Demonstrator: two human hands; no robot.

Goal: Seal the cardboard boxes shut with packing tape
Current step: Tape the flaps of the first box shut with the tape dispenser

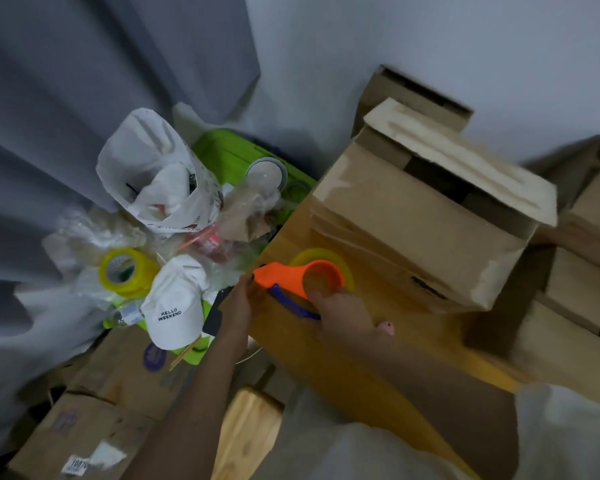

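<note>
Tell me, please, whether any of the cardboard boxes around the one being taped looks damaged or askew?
Yes. The smaller cardboard box resting on the box being taped sits tilted, its top flap lifted open with a torn, whitish surface, and its lower right corner looks ripped. The other boxes are too blurred to judge.

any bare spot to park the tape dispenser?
Bare box top between the right hand and the stacked carton. Crowded on the left: spare tape roll, white cap, bags. Left hand covers that edge beside the dispenser.
</note>
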